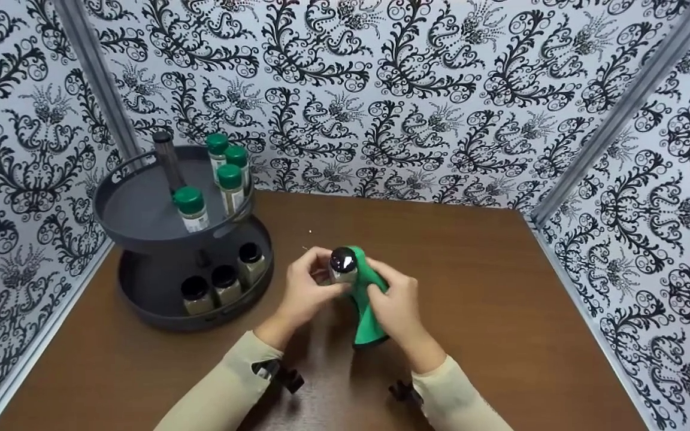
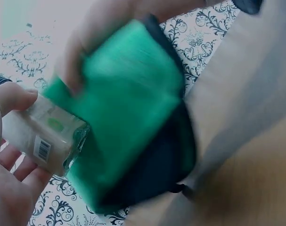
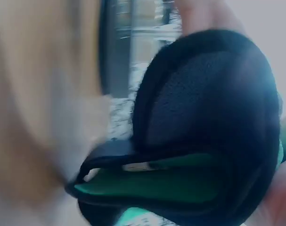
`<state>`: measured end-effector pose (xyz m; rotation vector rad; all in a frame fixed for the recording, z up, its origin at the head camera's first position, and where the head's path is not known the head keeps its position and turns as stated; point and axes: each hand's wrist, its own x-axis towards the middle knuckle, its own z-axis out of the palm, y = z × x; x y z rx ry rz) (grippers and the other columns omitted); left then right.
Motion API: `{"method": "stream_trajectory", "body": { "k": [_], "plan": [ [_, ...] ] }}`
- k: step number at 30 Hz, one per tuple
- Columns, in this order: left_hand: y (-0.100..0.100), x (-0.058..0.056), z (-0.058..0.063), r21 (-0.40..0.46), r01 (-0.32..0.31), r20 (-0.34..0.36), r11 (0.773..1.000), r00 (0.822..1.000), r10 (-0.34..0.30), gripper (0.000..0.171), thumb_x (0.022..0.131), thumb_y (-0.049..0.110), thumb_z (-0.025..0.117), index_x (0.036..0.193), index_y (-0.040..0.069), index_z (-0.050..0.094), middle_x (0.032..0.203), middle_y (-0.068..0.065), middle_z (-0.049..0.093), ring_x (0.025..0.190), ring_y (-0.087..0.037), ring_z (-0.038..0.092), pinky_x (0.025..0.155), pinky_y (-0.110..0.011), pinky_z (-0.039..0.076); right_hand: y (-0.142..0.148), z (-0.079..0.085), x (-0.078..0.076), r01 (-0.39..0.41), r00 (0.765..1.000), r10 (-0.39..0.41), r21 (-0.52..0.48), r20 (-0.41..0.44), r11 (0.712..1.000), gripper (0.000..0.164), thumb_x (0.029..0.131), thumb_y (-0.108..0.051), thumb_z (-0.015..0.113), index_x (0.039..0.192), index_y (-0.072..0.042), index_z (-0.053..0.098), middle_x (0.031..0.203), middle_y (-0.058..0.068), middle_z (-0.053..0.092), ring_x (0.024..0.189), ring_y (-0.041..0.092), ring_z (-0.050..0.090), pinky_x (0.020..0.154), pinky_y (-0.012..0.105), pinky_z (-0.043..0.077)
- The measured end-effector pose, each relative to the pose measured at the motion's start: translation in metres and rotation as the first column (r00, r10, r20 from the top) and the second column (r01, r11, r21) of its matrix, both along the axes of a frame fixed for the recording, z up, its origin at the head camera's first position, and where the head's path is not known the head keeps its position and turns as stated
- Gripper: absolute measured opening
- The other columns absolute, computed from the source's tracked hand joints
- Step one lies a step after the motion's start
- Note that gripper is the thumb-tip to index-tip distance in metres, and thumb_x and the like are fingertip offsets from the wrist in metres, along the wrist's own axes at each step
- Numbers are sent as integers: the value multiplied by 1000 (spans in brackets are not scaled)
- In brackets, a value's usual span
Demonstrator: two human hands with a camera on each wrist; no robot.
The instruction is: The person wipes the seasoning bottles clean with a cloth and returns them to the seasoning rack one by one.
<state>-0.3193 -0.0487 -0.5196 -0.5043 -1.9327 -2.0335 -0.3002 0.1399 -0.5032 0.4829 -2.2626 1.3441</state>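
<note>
My left hand (image 1: 304, 290) grips a small clear spice jar with a shiny black lid (image 1: 343, 261), held upright over the middle of the table. In the left wrist view the spice jar (image 2: 41, 129) shows a barcode label and pale contents, with thumb and fingers around it. My right hand (image 1: 400, 299) pinches a green cloth with black edging (image 1: 371, 328) against the jar's right side. Folds of the cloth (image 2: 128, 80) hang blurred beside the jar in the left wrist view. Its dark underside (image 3: 199, 103) fills much of the right wrist view.
A dark grey two-tier round rack (image 1: 135, 236) stands at the left. Its upper tier carries several green-capped jars (image 1: 230, 187); three black-capped jars (image 1: 226, 284) stand on the lower tier. Patterned walls (image 1: 381, 90) enclose the brown wooden table (image 1: 489, 335).
</note>
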Motion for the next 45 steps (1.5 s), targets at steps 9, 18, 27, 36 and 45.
{"method": "stream_trajectory", "body": {
  "k": [9, 18, 27, 36, 45],
  "plan": [
    [-1, 4, 4, -12, -4, -5, 1000, 1000, 4, 46, 71, -2, 92, 111, 6, 72, 103, -10, 76, 97, -17, 73, 90, -33, 63, -3, -29, -17, -27, 988, 13, 89, 155, 996, 41, 81, 11, 65, 116, -6, 80, 106, 9, 80, 84, 13, 66, 74, 25, 54],
    [0, 2, -10, -54, -33, 9, 998, 999, 34, 43, 69, -8, 87, 109, -1, 72, 100, -17, 75, 93, -16, 72, 86, -30, 63, -6, -3, -2, -29, 995, 17, -123, -94, 992, 49, 83, 15, 64, 124, -6, 79, 116, 11, 81, 95, 19, 76, 76, 26, 62],
    [1, 0, -10, -29, -41, 3, 999, 999, 41, 48, 70, -2, 93, 113, 0, 71, 104, -16, 76, 96, -16, 74, 88, -30, 63, -1, -30, -19, -15, 990, -3, 123, 139, 992, 40, 81, 11, 66, 114, -6, 80, 107, 8, 81, 89, 13, 69, 76, 25, 56],
    [5, -4, -11, -6, -17, 12, 1000, 1000, 17, 46, 70, -5, 90, 111, 0, 71, 102, -16, 76, 93, -13, 74, 86, -31, 64, -1, -6, -5, 9, 996, -15, -70, -85, 998, 44, 83, 13, 65, 118, -8, 81, 109, 11, 82, 86, 15, 73, 71, 27, 60],
    [5, -6, -13, 20, -31, 12, 999, 999, 30, 47, 70, -3, 93, 110, 0, 70, 103, -17, 75, 93, -14, 73, 86, -31, 64, 0, -18, -12, 38, 998, -43, 93, 53, 995, 41, 79, 10, 68, 115, -5, 81, 109, 10, 82, 93, 16, 73, 76, 28, 59]
  ]
}}
